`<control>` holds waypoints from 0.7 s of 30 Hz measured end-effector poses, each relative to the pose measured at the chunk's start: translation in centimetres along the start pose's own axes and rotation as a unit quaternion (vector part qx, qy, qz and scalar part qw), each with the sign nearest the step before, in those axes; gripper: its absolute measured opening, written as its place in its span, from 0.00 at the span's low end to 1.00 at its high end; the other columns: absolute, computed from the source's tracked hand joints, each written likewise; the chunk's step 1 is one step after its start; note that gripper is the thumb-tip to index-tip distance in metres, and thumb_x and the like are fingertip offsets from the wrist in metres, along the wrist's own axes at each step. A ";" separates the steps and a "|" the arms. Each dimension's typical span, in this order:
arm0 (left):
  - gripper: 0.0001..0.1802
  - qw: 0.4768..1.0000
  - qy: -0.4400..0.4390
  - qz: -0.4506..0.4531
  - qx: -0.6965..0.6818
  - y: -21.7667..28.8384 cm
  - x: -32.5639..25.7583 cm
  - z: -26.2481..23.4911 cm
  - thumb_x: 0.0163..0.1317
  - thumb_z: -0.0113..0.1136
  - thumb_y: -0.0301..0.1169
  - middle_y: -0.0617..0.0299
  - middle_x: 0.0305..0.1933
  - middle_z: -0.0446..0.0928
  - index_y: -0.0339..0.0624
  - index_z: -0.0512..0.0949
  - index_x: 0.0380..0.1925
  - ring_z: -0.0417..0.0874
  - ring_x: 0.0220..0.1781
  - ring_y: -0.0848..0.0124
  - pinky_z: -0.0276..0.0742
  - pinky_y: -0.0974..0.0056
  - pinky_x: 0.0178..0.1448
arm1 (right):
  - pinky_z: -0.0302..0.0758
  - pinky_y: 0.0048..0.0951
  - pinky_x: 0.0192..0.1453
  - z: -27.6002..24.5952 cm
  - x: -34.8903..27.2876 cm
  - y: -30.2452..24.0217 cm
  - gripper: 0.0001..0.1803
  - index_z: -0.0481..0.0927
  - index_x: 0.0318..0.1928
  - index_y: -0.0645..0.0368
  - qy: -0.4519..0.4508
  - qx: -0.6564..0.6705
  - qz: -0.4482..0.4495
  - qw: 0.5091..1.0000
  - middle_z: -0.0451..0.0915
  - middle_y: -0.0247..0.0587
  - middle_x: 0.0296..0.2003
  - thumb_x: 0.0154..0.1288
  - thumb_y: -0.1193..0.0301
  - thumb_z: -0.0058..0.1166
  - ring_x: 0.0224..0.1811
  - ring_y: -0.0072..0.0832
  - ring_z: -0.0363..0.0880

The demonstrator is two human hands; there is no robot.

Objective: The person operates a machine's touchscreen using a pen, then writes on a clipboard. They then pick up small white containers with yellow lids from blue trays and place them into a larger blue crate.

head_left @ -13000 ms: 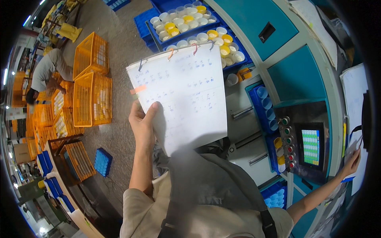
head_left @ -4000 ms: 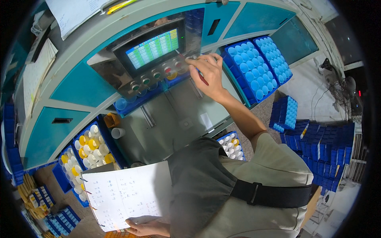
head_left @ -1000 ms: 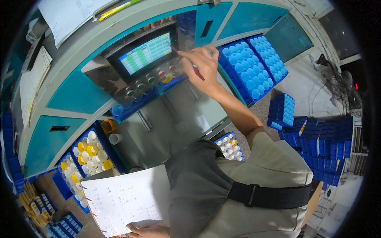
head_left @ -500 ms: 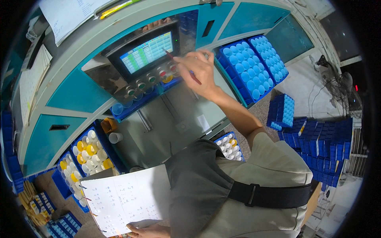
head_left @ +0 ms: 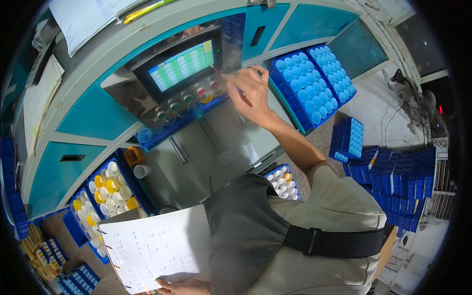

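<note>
My right hand (head_left: 250,93) pinches a dark red pen (head_left: 246,100), its tip near the lower right corner of a lit touch screen (head_left: 181,66). The screen shows a grid of green and pale cells. Below it runs a row of round push buttons (head_left: 187,97), some green and some red. At the lower edge my left hand (head_left: 183,286) grips the bottom of an open ring-bound notebook (head_left: 156,246) with handwriting on its page. Part of that hand is cut off by the frame.
Blue trays of light-blue cups (head_left: 307,86) stand right of the machine. Trays of white and yellow cups (head_left: 110,189) lie to the left, beside a single white cup (head_left: 142,171). Stacked blue trays (head_left: 393,182) and a fan (head_left: 418,103) are farther right. Papers (head_left: 86,22) lie on top.
My right hand has drawn back slightly to the right, and the pen tip has moved down from the screen's cells to its lower right edge. Green highlighting now covers more of the screen's grid.
</note>
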State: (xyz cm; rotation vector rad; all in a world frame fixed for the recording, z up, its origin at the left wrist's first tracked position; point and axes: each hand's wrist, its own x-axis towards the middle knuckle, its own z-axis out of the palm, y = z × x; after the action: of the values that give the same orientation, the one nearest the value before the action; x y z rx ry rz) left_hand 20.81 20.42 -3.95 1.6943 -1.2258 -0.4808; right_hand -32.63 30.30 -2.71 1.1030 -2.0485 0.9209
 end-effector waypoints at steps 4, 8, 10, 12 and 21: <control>0.19 1.000 0.017 -0.021 -0.013 0.0 -0.2 0.0 0.76 0.56 0.39 0.47 0.51 0.82 0.31 0.80 0.52 0.80 0.50 0.58 0.74 0.53 0.58 | 0.61 0.43 0.64 -0.1 1.4 -0.7 0.12 0.90 0.46 0.57 0.023 0.025 -0.020 0.999 0.88 0.33 0.33 0.61 0.76 0.65 0.44 0.29 0.83; 0.24 0.997 0.039 -0.072 -0.003 -0.6 0.5 0.3 0.72 0.63 0.43 0.51 0.56 0.81 0.35 0.80 0.56 0.79 0.56 0.60 0.74 0.52 0.61 | 0.60 0.47 0.65 0.5 2.6 -1.2 0.09 0.90 0.44 0.55 0.036 0.040 -0.040 0.998 0.87 0.30 0.32 0.63 0.73 0.65 0.44 0.27 0.82; 0.30 0.991 0.057 -0.118 0.014 -1.2 1.0 0.4 0.67 0.70 0.48 0.55 0.62 0.80 0.39 0.79 0.61 0.77 0.63 0.61 0.73 0.49 0.65 | 0.60 0.46 0.65 0.7 2.7 -1.3 0.09 0.90 0.45 0.55 0.033 0.033 -0.039 0.998 0.87 0.30 0.32 0.63 0.73 0.66 0.44 0.27 0.82; 0.32 0.992 0.074 -0.099 0.005 -1.9 1.4 0.4 0.65 0.72 0.49 0.54 0.62 0.79 0.41 0.78 0.61 0.78 0.64 0.57 0.73 0.44 0.66 | 0.60 0.46 0.65 0.8 2.5 -1.5 0.09 0.90 0.45 0.55 0.028 0.032 -0.038 0.998 0.87 0.31 0.32 0.63 0.73 0.66 0.45 0.27 0.82; 0.35 0.992 0.087 -0.093 -0.006 -2.3 1.4 0.5 0.64 0.71 0.50 0.53 0.65 0.78 0.40 0.77 0.64 0.76 0.67 0.55 0.72 0.44 0.69 | 0.61 0.44 0.63 1.5 3.2 -2.2 0.09 0.90 0.45 0.55 0.030 0.042 -0.065 0.997 0.86 0.30 0.31 0.64 0.72 0.66 0.45 0.26 0.82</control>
State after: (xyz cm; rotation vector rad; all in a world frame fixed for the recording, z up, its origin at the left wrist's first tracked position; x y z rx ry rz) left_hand 22.21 19.10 -5.91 1.8087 -0.9444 -0.4405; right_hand -32.49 26.83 -0.41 1.2231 -1.8812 0.9713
